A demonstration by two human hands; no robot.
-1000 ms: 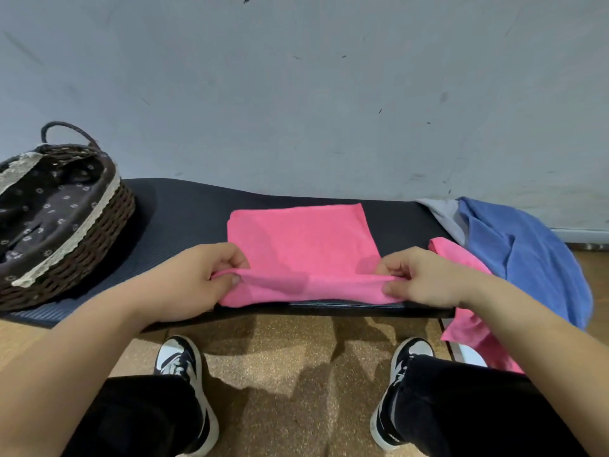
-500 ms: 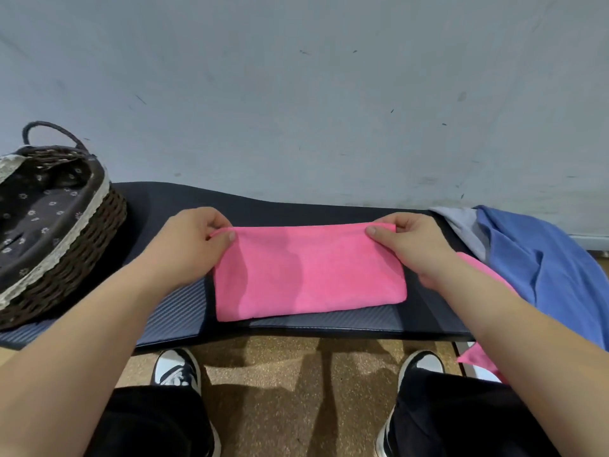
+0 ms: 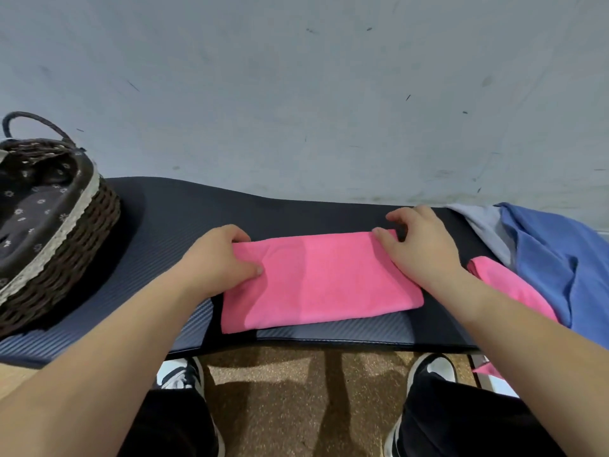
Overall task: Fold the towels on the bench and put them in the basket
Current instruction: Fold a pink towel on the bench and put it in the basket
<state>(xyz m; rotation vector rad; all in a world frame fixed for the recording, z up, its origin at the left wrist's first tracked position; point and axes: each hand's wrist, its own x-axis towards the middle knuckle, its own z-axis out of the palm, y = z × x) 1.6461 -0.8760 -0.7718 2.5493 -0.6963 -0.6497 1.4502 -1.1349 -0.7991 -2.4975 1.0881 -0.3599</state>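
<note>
A pink towel [image 3: 323,282], folded in half into a long rectangle, lies flat on the dark padded bench [image 3: 184,225] in front of me. My left hand [image 3: 217,262] grips its left end, thumb on top and fingers curled over the far left corner. My right hand [image 3: 418,249] pinches the far right corner, with the palm resting over the right end. The brown wicker basket [image 3: 66,245] with a dark floral lining stands at the bench's left end, and no towel shows in the visible part of it.
At the bench's right end lies a heap of unfolded cloths: a blue towel [image 3: 553,258], a grey one [image 3: 484,222] and a second pink one [image 3: 507,285] that hangs over the front edge. A grey wall runs directly behind the bench. My knees and shoes are below.
Both hands carried the pink towel's near edge to its far edge, folding it in half. The left thumb has since slid nearer along the left end.
</note>
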